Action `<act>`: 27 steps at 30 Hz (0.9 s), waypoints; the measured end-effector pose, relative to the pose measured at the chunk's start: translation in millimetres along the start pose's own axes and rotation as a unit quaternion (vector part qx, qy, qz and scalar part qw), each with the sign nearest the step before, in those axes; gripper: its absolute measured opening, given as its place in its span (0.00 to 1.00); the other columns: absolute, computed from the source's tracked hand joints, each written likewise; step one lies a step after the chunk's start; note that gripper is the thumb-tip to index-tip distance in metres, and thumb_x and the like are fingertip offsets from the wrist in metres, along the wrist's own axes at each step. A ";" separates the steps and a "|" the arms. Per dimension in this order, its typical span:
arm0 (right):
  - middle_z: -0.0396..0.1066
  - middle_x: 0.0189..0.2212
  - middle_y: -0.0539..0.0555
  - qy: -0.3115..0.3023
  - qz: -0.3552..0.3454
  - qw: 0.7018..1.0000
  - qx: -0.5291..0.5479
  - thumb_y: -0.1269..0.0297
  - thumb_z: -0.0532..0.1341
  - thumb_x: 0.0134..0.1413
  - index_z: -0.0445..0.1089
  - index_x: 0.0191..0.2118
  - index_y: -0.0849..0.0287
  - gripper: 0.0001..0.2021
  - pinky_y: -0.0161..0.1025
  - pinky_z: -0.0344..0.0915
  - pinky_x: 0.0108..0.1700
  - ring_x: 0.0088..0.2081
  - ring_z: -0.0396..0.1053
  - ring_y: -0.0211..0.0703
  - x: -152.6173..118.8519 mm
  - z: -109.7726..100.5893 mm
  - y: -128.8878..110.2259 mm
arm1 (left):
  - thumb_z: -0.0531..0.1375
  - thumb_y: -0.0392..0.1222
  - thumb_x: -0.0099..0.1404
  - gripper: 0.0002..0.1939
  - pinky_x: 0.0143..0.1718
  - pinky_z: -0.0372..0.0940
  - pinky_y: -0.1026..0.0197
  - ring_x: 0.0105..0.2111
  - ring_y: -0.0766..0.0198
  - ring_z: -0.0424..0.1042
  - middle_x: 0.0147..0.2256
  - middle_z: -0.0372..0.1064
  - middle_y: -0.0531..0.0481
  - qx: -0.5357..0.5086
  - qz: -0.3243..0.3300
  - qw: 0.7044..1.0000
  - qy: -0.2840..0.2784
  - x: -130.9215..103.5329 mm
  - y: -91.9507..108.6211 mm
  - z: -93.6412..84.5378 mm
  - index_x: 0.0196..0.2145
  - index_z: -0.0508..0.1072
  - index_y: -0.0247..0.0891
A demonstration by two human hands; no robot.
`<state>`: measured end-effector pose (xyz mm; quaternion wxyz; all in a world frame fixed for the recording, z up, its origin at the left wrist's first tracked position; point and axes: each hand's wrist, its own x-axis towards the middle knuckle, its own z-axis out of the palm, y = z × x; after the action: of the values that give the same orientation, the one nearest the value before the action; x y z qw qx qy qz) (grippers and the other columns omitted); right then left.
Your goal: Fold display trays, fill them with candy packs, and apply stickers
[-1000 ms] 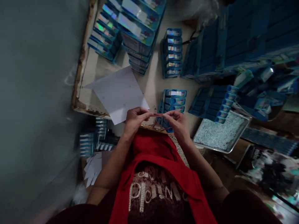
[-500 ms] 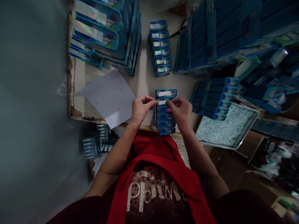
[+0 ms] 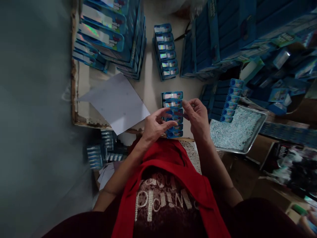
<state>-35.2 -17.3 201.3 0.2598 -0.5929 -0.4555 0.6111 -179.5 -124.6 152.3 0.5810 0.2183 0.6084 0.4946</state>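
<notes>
A row of several small blue boxes (image 3: 175,119) lies in front of me at the table's near edge. The two farthest carry shiny whitish stickers (image 3: 170,96) on their end faces; the nearer ends look plain blue. My left hand (image 3: 156,125) is over the row's left side, fingers and thumb spread apart, partly covering the middle boxes. At the right side of the row, my right hand (image 3: 197,115) has its thumb and forefinger pinched together beside the second box. A dim reddish strip shows near those fingertips, too blurred to name.
A white paper sheet (image 3: 117,104) lies at left. Tall stacks of blue boxes (image 3: 106,36) stand behind it, another row (image 3: 165,54) farther back. At right are more box rows (image 3: 226,100), a metal tray (image 3: 247,150) of pale bits and a heap of loose boxes (image 3: 279,89).
Both hands have come off the sticker on the second box, which now shows uncovered. My left hand has spread and moved nearer me; my right has shifted slightly right. The view has turned a little.
</notes>
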 end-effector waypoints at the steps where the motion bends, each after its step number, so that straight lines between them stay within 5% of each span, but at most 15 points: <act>1: 0.61 0.22 0.41 -0.007 0.000 1.000 0.002 0.33 0.77 0.48 0.62 0.32 0.52 0.31 0.32 0.61 0.25 0.23 0.58 0.31 -3.1 1.5 -0.8 | 0.80 0.58 0.53 0.35 0.28 0.69 0.62 0.26 0.66 0.74 0.40 0.82 0.47 -0.025 -0.029 0.999 -0.022 -1.6 4.8 2.7 0.54 0.81 0.40; 5: 0.61 0.21 0.41 -0.047 0.028 0.998 0.011 0.35 0.78 0.46 0.65 0.32 0.53 0.31 0.32 0.59 0.24 0.22 0.57 0.31 -18.4 2.0 -4.2 | 0.79 0.56 0.52 0.29 0.23 0.64 0.64 0.22 0.68 0.70 0.31 0.79 0.50 -0.107 -0.101 0.988 -0.055 5.9 4.7 10.8 0.47 0.83 0.38; 10: 0.68 0.25 0.42 -0.075 0.067 0.995 0.028 0.40 0.78 0.49 0.66 0.34 0.53 0.27 0.33 0.67 0.30 0.25 0.65 0.32 -33.1 -12.9 -2.5 | 0.78 0.57 0.54 0.21 0.23 0.61 0.64 0.21 0.69 0.67 0.23 0.73 0.53 -0.134 -0.107 0.982 -0.079 2.7 -2.3 8.5 0.31 0.80 0.38; 15: 0.76 0.29 0.46 -0.031 0.032 0.999 -0.023 0.52 0.82 0.39 0.69 0.38 0.53 0.26 0.40 0.75 0.37 0.32 0.76 0.41 -30.1 -25.4 12.9 | 0.77 0.57 0.57 0.20 0.25 0.63 0.64 0.21 0.68 0.67 0.22 0.71 0.54 -0.056 -0.081 0.995 0.006 -8.7 5.3 0.0 0.27 0.79 0.39; 20: 0.79 0.31 0.48 0.061 -0.013 0.995 -0.073 0.58 0.76 0.45 0.65 0.35 0.52 0.19 0.43 0.77 0.41 0.35 0.80 0.44 -15.5 -5.7 30.1 | 0.76 0.60 0.58 0.20 0.25 0.66 0.62 0.22 0.66 0.70 0.24 0.74 0.52 0.037 -0.057 0.993 0.095 -2.3 6.4 -7.8 0.30 0.81 0.40; 27: 0.74 0.32 0.48 0.076 -0.091 0.969 -0.215 0.59 0.71 0.51 0.64 0.37 0.53 0.14 0.42 0.71 0.40 0.34 0.74 0.43 -0.1 3.5 48.0 | 0.77 0.58 0.55 0.22 0.29 0.67 0.63 0.24 0.66 0.71 0.24 0.73 0.52 -0.005 -0.128 0.988 0.090 32.4 -25.9 -11.7 0.30 0.79 0.37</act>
<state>-27.8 -39.9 159.4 0.2146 -0.6357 -0.6073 0.4254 -189.7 -112.2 112.3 0.5836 0.0905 0.6783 0.4372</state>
